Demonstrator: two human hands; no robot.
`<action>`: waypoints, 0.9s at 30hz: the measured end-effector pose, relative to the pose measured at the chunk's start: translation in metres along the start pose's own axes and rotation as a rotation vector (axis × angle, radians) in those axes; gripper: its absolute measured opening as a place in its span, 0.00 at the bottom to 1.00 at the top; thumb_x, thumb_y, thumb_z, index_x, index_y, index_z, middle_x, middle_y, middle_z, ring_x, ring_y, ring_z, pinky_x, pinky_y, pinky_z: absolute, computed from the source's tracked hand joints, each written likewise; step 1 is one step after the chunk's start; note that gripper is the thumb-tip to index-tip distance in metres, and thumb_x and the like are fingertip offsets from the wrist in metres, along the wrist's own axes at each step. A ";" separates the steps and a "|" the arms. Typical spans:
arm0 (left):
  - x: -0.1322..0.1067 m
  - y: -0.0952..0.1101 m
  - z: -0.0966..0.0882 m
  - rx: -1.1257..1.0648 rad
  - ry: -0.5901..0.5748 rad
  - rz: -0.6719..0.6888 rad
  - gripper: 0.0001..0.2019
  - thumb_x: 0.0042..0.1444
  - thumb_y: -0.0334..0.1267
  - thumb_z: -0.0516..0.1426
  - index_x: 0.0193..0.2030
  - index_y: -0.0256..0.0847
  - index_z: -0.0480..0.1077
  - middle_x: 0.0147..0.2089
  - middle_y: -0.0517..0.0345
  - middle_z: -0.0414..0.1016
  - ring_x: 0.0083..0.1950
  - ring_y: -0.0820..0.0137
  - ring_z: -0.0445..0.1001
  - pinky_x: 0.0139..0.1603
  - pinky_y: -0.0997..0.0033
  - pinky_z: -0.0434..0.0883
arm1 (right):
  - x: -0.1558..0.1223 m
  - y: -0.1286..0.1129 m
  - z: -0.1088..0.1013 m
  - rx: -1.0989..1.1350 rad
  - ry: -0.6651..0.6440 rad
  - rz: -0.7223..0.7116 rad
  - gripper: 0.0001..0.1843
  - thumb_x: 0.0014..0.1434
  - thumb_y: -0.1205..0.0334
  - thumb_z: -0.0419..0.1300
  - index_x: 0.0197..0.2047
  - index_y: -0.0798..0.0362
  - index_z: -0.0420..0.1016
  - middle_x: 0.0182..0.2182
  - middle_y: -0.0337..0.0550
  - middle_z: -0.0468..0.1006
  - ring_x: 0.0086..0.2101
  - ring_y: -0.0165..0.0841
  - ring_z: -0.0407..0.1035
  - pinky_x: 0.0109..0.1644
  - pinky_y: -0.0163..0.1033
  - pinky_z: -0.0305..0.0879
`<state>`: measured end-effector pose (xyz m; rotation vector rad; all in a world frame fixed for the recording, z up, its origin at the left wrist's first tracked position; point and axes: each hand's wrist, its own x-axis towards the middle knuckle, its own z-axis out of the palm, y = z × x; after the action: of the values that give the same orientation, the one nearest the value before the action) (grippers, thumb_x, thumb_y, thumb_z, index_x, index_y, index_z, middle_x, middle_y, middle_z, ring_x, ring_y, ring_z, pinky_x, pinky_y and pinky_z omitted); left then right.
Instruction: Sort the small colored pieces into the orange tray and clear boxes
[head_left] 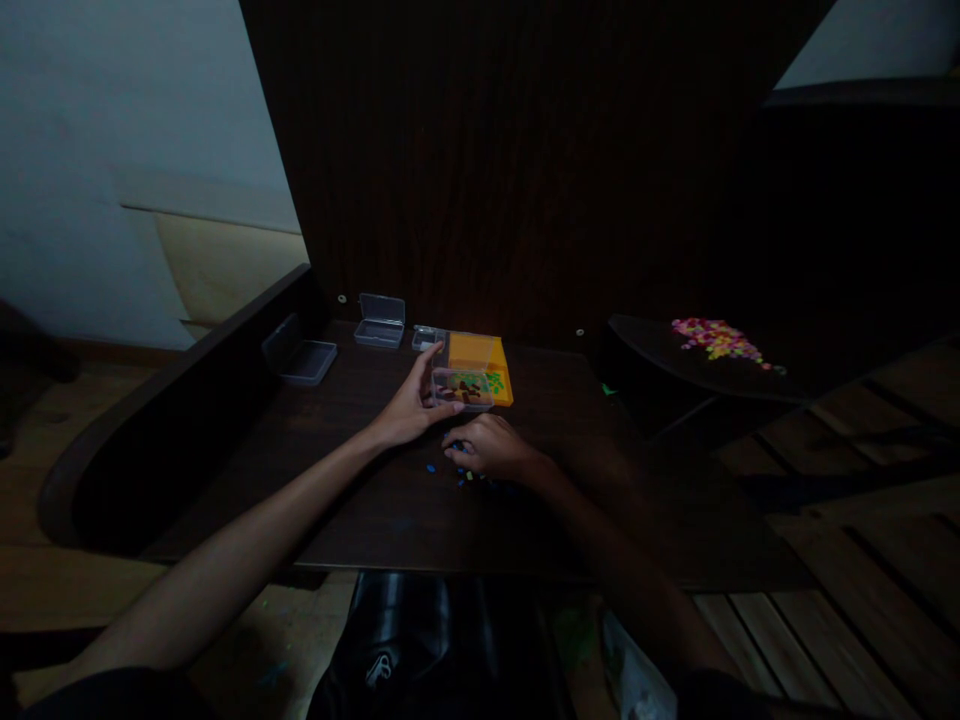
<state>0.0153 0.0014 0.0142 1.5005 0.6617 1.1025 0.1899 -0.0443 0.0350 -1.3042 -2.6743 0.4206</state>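
My left hand (409, 405) holds the clear box (463, 388); right hand (491, 447) fingers (457, 449) curl narrow over worktop (360, 500) beads (431, 468), grasp indiscernible; fine pinch needed.

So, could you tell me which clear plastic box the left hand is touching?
The bead-filled box against the orange tray; the left hand grips it, while the other clear boxes sit untouched farther left.

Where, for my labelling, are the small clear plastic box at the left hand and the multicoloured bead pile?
small clear plastic box (463, 388): head view, front wall.
multicoloured bead pile (718, 339): head view, heap's middle.
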 end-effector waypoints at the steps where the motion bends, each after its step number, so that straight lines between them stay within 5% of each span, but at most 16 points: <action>1: 0.000 0.000 0.000 -0.005 -0.003 0.001 0.50 0.47 0.37 0.68 0.72 0.51 0.44 0.58 0.45 0.66 0.52 0.58 0.73 0.55 0.48 0.72 | 0.000 -0.001 0.000 -0.012 -0.017 0.007 0.10 0.59 0.62 0.61 0.42 0.49 0.83 0.27 0.41 0.79 0.30 0.32 0.69 0.33 0.34 0.55; 8: -0.001 0.004 0.002 -0.007 -0.006 -0.026 0.51 0.46 0.38 0.69 0.72 0.50 0.44 0.58 0.44 0.65 0.52 0.58 0.73 0.56 0.47 0.71 | 0.002 0.002 0.005 0.142 -0.002 0.009 0.07 0.57 0.67 0.61 0.37 0.53 0.80 0.24 0.37 0.74 0.26 0.28 0.65 0.32 0.33 0.54; 12: -0.001 0.005 0.001 0.002 0.000 -0.014 0.50 0.47 0.38 0.68 0.72 0.51 0.45 0.58 0.45 0.66 0.51 0.59 0.74 0.55 0.48 0.72 | -0.001 0.008 -0.003 0.609 0.029 0.013 0.05 0.56 0.63 0.61 0.35 0.56 0.75 0.18 0.31 0.65 0.20 0.24 0.58 0.27 0.31 0.54; 15: -0.002 0.007 0.002 0.002 -0.012 -0.015 0.50 0.47 0.37 0.68 0.72 0.52 0.44 0.58 0.45 0.67 0.50 0.60 0.74 0.54 0.49 0.73 | -0.007 0.015 -0.017 0.920 0.081 0.054 0.11 0.55 0.55 0.63 0.35 0.55 0.72 0.21 0.33 0.71 0.20 0.23 0.61 0.24 0.30 0.56; 22: -0.001 0.003 0.003 -0.054 -0.059 0.005 0.50 0.48 0.36 0.68 0.72 0.52 0.43 0.60 0.43 0.65 0.53 0.57 0.73 0.54 0.47 0.73 | -0.011 0.031 -0.033 1.142 0.472 0.199 0.19 0.45 0.51 0.71 0.32 0.55 0.73 0.25 0.39 0.77 0.14 0.20 0.58 0.14 0.29 0.47; 27: -0.002 0.002 0.003 -0.045 -0.074 0.011 0.49 0.48 0.36 0.68 0.72 0.53 0.44 0.60 0.43 0.65 0.53 0.56 0.73 0.53 0.47 0.73 | -0.008 0.038 -0.029 1.075 0.605 0.241 0.18 0.41 0.53 0.73 0.29 0.56 0.76 0.27 0.41 0.79 0.18 0.22 0.62 0.17 0.29 0.55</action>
<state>0.0166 -0.0023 0.0159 1.5001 0.5745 1.0587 0.2298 -0.0230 0.0507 -1.0974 -1.3977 1.0714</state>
